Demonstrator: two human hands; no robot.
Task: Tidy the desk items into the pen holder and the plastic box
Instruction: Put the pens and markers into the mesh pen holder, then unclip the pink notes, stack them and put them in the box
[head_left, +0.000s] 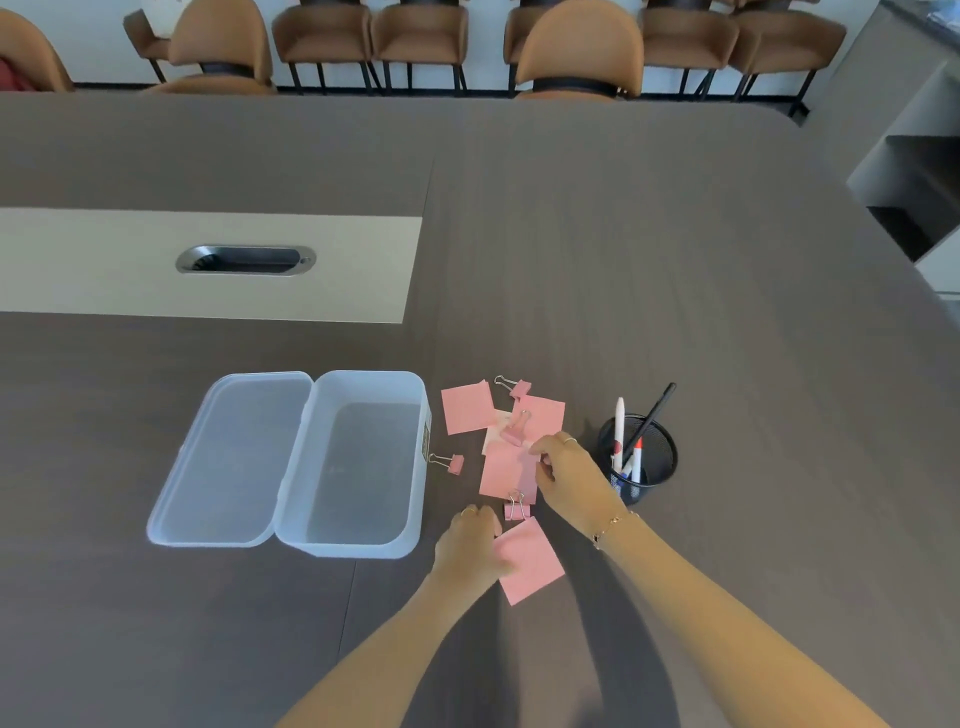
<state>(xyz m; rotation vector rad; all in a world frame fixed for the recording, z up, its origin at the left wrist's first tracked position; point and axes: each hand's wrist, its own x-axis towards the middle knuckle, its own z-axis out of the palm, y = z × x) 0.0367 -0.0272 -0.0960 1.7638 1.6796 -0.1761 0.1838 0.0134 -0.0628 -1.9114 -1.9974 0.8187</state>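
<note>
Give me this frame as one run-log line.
left hand: on pink note | right hand: at note pile | plastic box: open, empty | pen holder: pens in

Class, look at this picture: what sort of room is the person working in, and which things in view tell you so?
Probably a meeting room in an office. A long dark table has a metal cable port set into its middle strip, and matching brown chairs line the far side and the wall.
</note>
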